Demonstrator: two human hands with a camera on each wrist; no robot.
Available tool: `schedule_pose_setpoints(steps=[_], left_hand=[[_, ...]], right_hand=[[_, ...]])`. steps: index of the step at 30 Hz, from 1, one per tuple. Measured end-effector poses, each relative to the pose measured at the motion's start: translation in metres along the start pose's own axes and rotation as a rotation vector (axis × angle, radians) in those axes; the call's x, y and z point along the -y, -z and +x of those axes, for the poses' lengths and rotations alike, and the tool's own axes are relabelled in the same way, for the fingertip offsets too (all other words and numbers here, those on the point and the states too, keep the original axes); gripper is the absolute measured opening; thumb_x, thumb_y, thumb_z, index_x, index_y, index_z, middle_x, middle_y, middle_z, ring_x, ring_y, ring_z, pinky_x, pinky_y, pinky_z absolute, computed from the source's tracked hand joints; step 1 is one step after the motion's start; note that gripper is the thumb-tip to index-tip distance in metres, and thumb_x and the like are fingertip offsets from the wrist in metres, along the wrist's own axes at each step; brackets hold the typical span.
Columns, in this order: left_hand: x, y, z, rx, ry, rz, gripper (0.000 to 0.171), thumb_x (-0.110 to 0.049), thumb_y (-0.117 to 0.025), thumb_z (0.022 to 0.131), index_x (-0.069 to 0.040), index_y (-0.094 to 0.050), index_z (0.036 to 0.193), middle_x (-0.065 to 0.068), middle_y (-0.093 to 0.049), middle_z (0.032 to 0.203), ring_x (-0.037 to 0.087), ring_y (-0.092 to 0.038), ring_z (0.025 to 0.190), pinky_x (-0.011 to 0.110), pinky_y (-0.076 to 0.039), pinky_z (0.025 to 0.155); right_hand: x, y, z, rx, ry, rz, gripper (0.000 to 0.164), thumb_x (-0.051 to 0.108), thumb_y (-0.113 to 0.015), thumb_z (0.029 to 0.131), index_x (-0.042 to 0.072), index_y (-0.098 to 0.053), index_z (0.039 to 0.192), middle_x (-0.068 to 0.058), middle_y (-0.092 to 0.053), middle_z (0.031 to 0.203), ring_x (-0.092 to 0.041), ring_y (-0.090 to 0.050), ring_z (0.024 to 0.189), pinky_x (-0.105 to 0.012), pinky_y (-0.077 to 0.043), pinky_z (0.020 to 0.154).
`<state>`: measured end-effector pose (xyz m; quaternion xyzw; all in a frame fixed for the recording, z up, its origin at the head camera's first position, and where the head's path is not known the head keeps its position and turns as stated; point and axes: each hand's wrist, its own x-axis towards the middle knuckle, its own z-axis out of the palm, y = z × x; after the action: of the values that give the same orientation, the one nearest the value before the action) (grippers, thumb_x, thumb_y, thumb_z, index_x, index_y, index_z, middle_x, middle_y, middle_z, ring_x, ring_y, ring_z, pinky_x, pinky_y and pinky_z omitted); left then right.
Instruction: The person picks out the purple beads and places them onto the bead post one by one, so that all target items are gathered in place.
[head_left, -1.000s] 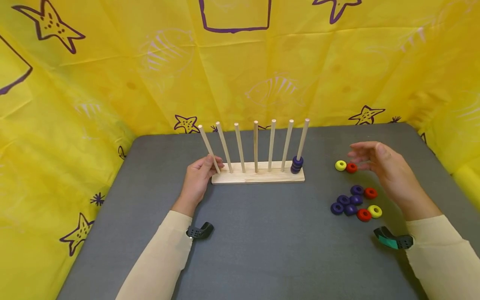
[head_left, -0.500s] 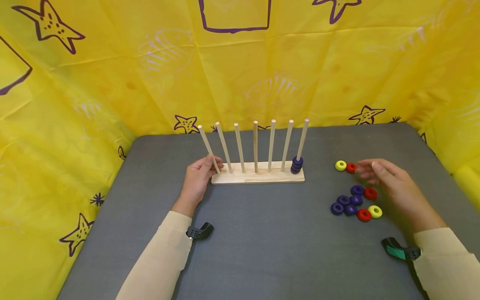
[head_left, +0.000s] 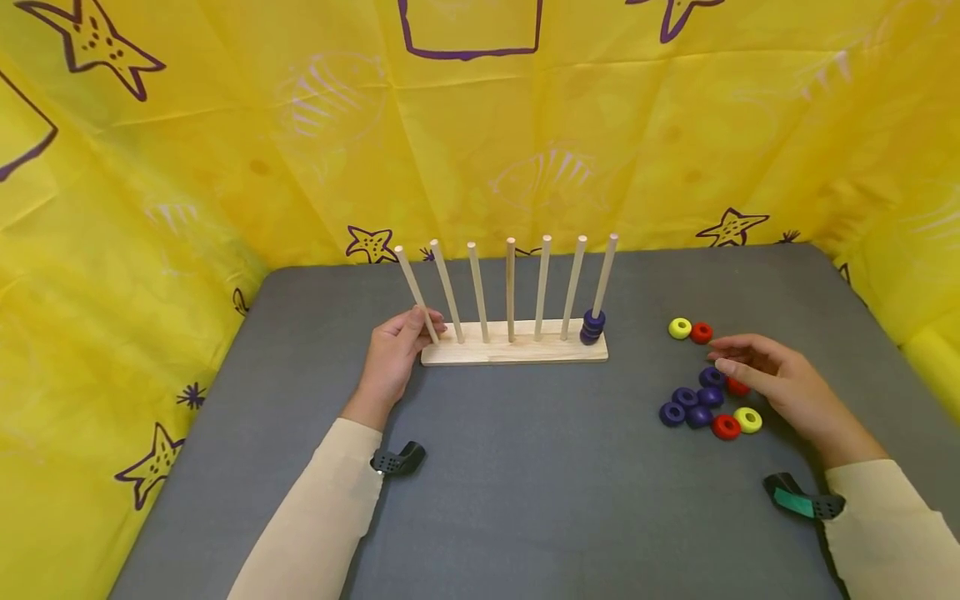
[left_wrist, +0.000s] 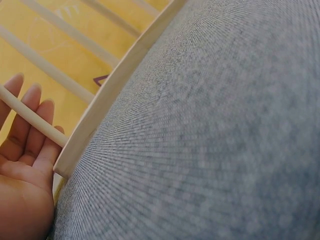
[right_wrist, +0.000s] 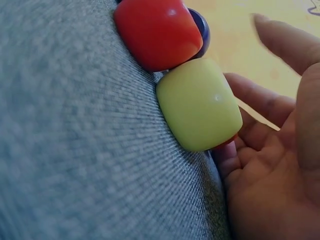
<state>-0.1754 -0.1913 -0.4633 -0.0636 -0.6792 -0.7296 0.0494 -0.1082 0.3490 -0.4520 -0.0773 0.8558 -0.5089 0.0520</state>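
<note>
A wooden peg stand (head_left: 510, 353) with a row of upright pegs stands mid-table. My left hand (head_left: 393, 354) holds its left end, thumb and fingers about the leftmost peg (left_wrist: 35, 117); the left wrist view shows the fingers behind that peg. Purple rings (head_left: 592, 327) are stacked on the rightmost peg. At the right, my right hand (head_left: 776, 383) is over loose rings, thumb apart from the fingers. It partly hides a red ring (head_left: 738, 387) beside a purple ring (head_left: 712, 377). In the right wrist view, a yellow ring (right_wrist: 200, 105) lies in front of the fingers.
Further back on the grey table (head_left: 540, 483) lie another yellow ring (head_left: 679, 328) and red ring (head_left: 701, 333). Several purple rings (head_left: 699, 416) cluster with a red ring (head_left: 726, 427) nearer the front. Yellow patterned cloth (head_left: 480, 150) hangs behind and at the sides.
My right hand has moved towards me, from beside the back red ring to over the front cluster. The left hand stays at the stand's left end.
</note>
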Motion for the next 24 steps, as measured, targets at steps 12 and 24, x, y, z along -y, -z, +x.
schedule_pose_setpoints(steps=[12,24], left_hand=[[-0.0018,0.0001,0.0006,0.003,-0.014,0.006,0.047,-0.028,-0.058,0.116,0.017,-0.071,0.118,0.019,-0.075,0.107,0.026,-0.073,0.107,0.038,-0.058,0.098],[-0.002,-0.0006,0.0,0.004,-0.008,0.006,0.046,-0.027,-0.056,0.117,0.017,-0.07,0.118,0.016,-0.075,0.107,0.031,-0.072,0.11,0.039,-0.057,0.099]], right_hand=[[-0.006,-0.0021,0.001,0.031,0.062,-0.101,0.036,0.008,-0.079,0.103,0.004,-0.069,0.137,0.0,-0.074,0.124,-0.007,-0.065,0.104,-0.014,-0.049,0.085],[-0.003,-0.0038,0.0013,0.014,0.039,-0.179,0.034,0.013,-0.08,0.103,0.009,-0.072,0.135,-0.003,-0.074,0.123,-0.007,-0.062,0.103,-0.016,-0.047,0.083]])
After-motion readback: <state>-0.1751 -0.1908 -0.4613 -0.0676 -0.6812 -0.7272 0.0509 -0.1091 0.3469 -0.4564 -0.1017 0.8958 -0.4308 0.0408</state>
